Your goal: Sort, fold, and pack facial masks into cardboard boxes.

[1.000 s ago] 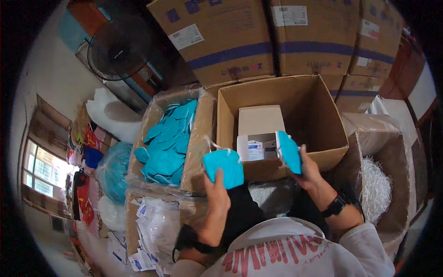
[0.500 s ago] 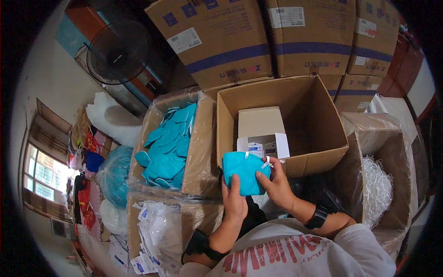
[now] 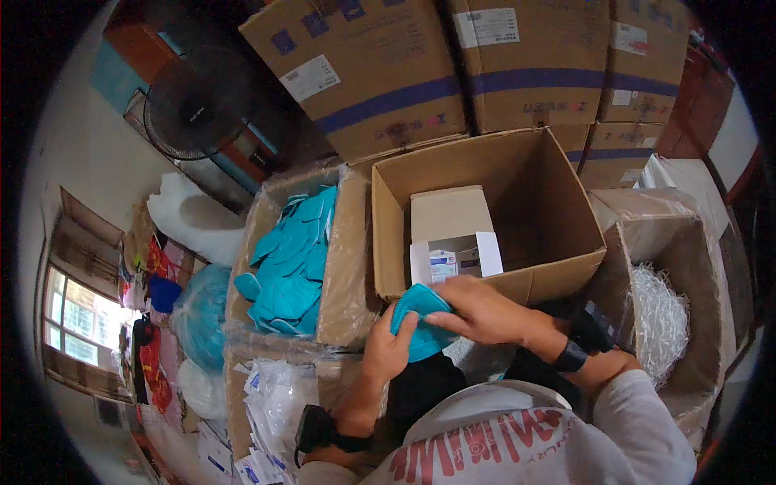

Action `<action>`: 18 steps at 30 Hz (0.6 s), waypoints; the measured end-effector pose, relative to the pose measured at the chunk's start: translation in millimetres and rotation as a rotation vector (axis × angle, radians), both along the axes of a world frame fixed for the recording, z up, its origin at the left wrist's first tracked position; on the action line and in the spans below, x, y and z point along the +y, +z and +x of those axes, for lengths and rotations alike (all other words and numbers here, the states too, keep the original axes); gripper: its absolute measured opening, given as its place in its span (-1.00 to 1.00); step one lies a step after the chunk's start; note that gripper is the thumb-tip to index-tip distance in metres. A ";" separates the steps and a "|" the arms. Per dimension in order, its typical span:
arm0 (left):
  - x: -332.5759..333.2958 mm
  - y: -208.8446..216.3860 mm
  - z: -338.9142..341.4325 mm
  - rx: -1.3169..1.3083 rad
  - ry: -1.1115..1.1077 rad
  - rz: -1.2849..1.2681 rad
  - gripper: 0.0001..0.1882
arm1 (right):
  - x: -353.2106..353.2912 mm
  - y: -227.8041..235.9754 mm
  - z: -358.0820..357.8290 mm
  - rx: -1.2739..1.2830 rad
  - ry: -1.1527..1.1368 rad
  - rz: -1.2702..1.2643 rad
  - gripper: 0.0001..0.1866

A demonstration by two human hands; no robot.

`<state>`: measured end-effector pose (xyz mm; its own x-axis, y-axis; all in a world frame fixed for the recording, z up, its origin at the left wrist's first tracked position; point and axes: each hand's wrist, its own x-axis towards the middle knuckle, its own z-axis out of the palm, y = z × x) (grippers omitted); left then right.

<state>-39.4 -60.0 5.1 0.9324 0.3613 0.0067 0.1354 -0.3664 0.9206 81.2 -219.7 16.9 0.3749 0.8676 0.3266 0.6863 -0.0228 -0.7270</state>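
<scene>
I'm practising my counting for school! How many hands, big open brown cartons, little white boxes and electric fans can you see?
Hands (left hand, right hand): 2
Big open brown cartons (middle carton, teal-mask carton, white-packet carton, white-strap carton): 4
Little white box: 1
Electric fan: 1
Total: 8
</scene>
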 end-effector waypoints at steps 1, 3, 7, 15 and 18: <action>-0.2 -0.1 0.9 -0.024 -0.020 -0.001 -0.65 | 4.8 -7.1 -3.1 0.032 -0.037 -0.021 -0.68; 3.8 6.4 -1.1 0.032 -0.036 0.048 -0.65 | 7.5 -13.5 -9.0 -0.012 -0.074 0.093 -0.75; 7.7 6.0 6.6 -0.208 0.037 0.130 -0.65 | 12.4 -25.5 -24.5 -0.195 -0.128 -0.006 -0.75; -4.7 0.6 26.1 -0.007 0.013 0.382 -0.74 | 13.2 -33.0 -39.1 0.400 0.087 -0.038 -0.70; 20.1 8.0 32.9 -0.083 0.103 0.324 -0.74 | -6.6 -37.2 -16.5 0.772 0.378 -0.180 -0.67</action>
<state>-6.5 -39.9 13.1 0.8825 0.4203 0.2112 0.1163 -0.6300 0.7678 64.7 -226.3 -20.3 0.1114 0.9924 -0.0531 -0.0107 -0.0522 -0.9986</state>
